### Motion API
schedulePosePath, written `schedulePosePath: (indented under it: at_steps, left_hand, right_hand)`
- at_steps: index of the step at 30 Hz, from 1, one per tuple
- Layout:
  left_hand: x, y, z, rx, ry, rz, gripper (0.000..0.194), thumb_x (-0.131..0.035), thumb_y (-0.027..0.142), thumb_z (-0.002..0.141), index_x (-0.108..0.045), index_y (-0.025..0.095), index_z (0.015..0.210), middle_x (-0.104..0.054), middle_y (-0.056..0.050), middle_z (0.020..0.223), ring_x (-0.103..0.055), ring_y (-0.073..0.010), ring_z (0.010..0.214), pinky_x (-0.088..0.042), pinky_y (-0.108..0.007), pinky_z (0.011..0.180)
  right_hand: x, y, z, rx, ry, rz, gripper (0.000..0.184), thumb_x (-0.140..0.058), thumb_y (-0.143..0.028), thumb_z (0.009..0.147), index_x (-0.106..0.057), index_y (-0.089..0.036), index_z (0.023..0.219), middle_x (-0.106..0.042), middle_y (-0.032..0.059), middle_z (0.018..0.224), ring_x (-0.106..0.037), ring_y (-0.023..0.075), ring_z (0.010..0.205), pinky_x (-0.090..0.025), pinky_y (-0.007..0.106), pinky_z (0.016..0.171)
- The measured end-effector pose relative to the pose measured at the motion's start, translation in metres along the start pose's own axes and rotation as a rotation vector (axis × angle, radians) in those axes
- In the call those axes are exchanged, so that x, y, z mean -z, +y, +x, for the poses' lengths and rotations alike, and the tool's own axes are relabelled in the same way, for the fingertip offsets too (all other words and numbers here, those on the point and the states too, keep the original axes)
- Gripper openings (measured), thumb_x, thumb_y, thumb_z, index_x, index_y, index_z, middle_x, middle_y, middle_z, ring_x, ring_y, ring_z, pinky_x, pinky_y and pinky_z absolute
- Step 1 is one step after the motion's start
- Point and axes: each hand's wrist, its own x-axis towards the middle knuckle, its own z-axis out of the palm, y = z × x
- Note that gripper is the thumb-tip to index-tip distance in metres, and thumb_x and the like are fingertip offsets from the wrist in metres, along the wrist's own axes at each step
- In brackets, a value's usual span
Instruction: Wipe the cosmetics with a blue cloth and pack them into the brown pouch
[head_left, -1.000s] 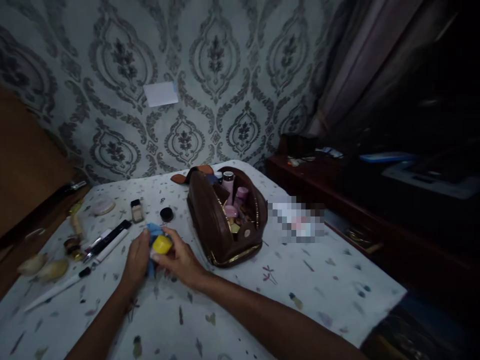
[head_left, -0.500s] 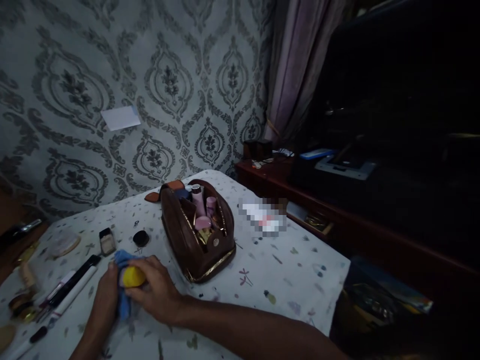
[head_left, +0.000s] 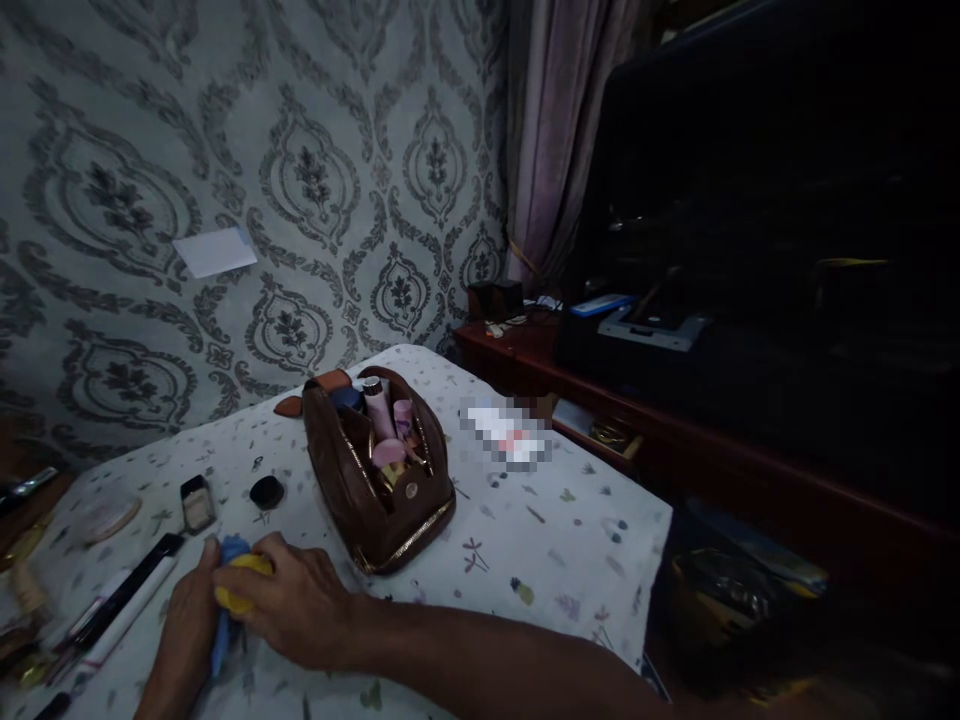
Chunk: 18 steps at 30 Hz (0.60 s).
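Observation:
My right hand [head_left: 300,605] grips a small yellow rounded item [head_left: 244,582], whose exact kind I cannot make out. Pressed against it is a blue cloth [head_left: 223,640], held by my left hand [head_left: 187,615], its fingers partly hidden behind the cloth. Just beyond the hands lie a round black lid or pot [head_left: 267,491] and a small square bottle [head_left: 197,503] with a dark cap. To their right stands an open brown makeup bag [head_left: 337,480], holding a pink tube [head_left: 379,408], a smaller pink container [head_left: 403,420] and other cosmetics.
Left of my hands lie a black tube [head_left: 139,590], a white stick [head_left: 131,615] and a round compact [head_left: 111,515]. A blurred-out white item [head_left: 506,435] rests right of the bag. Beyond the table's right edge stands a dark red cabinet [head_left: 510,350] with an open drawer [head_left: 600,430].
The view has swung slightly right, so everything sits further left. The yellow item has turned in my right hand and more of it is covered by fingers.

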Motion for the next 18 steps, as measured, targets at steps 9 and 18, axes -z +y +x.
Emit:
schedulePosePath:
  at_steps: [9, 18]
  left_hand:
    - [-0.003, 0.036, -0.017, 0.071, -0.059, -0.074, 0.057, -0.036, 0.074, 0.082, -0.054, 0.023, 0.061, -0.067, -0.006, 0.062, -0.066, -0.0274, 0.069, -0.056, -0.04, 0.071]
    - [-0.015, 0.02, -0.02, -0.002, 0.069, -0.077, 0.062, -0.038, 0.071, 0.084, -0.067, 0.018, 0.098, -0.071, -0.013, 0.111, -0.061, -0.0329, 0.116, -0.043, -0.05, 0.107]
  right_hand:
    - [0.014, 0.0, -0.003, -0.048, -0.016, 0.086, 0.042, -0.057, -0.033, 0.094, -0.05, -0.033, 0.135, -0.053, 0.0038, 0.115, -0.061, 0.0188, 0.087, -0.057, 0.032, 0.076]
    - [-0.006, 0.015, -0.001, -0.161, 0.055, 0.322, 0.05, -0.066, -0.025, 0.086, -0.048, -0.032, 0.132, -0.053, 0.0023, 0.114, -0.062, 0.0199, 0.099, -0.05, 0.032, 0.086]
